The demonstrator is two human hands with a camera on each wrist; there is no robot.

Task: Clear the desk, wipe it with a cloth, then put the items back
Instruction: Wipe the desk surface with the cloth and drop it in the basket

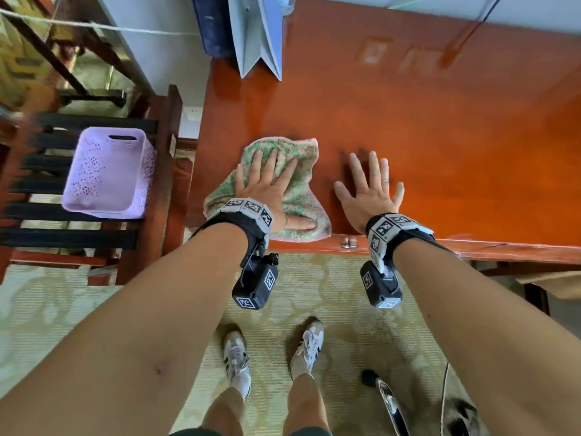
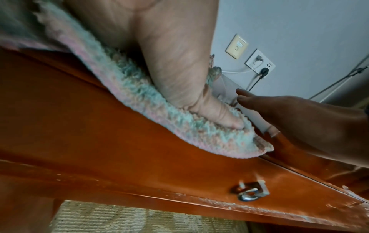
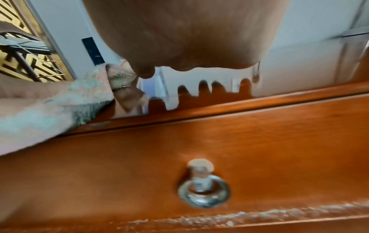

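A fluffy green-and-pink cloth lies on the glossy red-brown desk near its front left corner. My left hand lies flat on the cloth with fingers spread, pressing it to the desk. The left wrist view shows the thumb of my left hand on the cloth, which overhangs the desk's front edge. My right hand rests flat on the bare desk beside the cloth, fingers spread and holding nothing. The heel of my right hand shows in the right wrist view, next to the cloth.
A lilac plastic basket stands on a dark slatted chair left of the desk. A pale paper bag and a dark blue object stand at the desk's back left. A drawer with a metal ring pull is below the front edge.
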